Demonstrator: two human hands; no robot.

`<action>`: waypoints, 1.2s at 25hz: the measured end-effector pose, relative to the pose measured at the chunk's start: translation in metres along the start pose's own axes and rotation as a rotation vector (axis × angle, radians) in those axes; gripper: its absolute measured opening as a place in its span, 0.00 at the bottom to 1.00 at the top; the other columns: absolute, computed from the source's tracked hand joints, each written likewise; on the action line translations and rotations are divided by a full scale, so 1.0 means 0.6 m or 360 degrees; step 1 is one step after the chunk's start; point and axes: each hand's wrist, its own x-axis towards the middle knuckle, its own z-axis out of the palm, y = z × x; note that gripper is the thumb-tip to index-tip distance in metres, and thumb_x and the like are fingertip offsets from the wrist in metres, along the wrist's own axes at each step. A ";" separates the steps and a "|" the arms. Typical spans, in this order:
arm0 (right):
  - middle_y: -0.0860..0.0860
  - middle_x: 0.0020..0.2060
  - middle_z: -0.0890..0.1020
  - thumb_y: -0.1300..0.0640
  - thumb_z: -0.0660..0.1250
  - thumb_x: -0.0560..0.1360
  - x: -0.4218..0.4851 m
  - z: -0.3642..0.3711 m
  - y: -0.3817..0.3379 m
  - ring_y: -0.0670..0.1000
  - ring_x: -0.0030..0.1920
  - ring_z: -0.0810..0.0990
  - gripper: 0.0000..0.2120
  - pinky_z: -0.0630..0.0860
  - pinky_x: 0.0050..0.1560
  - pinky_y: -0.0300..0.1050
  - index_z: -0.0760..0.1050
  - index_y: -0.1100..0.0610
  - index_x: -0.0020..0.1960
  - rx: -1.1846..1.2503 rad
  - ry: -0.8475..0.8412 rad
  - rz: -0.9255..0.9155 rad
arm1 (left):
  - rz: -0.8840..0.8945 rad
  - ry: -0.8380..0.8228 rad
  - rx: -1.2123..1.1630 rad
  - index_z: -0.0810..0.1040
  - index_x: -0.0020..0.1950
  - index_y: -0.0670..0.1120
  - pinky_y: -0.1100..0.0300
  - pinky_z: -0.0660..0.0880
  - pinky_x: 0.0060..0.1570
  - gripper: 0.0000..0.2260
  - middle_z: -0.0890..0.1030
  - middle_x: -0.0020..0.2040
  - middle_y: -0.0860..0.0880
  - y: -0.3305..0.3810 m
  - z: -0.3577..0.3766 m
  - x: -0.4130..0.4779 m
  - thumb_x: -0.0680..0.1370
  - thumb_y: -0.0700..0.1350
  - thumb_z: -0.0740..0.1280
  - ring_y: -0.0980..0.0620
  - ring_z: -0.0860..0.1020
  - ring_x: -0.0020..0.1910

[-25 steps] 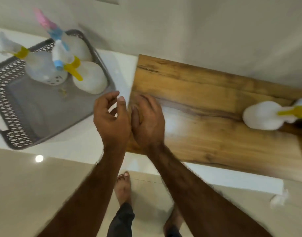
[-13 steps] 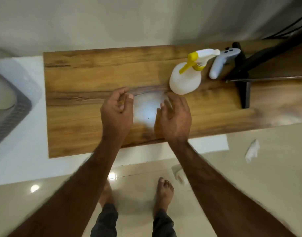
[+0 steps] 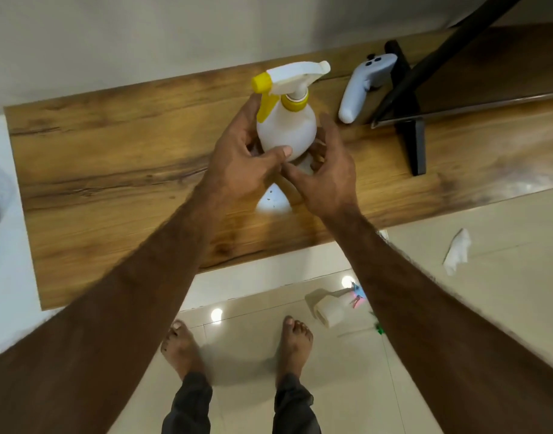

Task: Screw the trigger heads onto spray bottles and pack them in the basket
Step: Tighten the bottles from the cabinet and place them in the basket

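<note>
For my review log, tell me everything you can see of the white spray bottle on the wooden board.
The spray bottle has a rounded white body that looks like plastic, a yellow collar, a yellow trigger and a white head with a yellow nozzle cap. The head sits on the neck. It stands about upright over the wooden board. The left hand wraps its side, thumb on the front; the right hand cups the other side.

- Both hands cup the bottle (image 3: 286,131) on the board (image 3: 112,158): left hand (image 3: 240,161) at 9 o'clock, right hand (image 3: 328,173) at 3.
- Controller (image 3: 359,89) lies at the bottle's 2 o'clock.
</note>
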 end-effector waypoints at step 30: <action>0.50 0.62 0.75 0.42 0.75 0.70 -0.286 0.533 -0.424 0.48 0.59 0.78 0.37 0.83 0.51 0.49 0.71 0.52 0.75 -0.0259 -0.0877 -0.1181 | -0.0132 0.1411 -0.0044 0.74 0.73 0.50 0.47 0.83 0.59 0.37 0.79 0.67 0.47 -0.128 -0.606 -0.441 0.67 0.54 0.83 0.49 0.80 0.65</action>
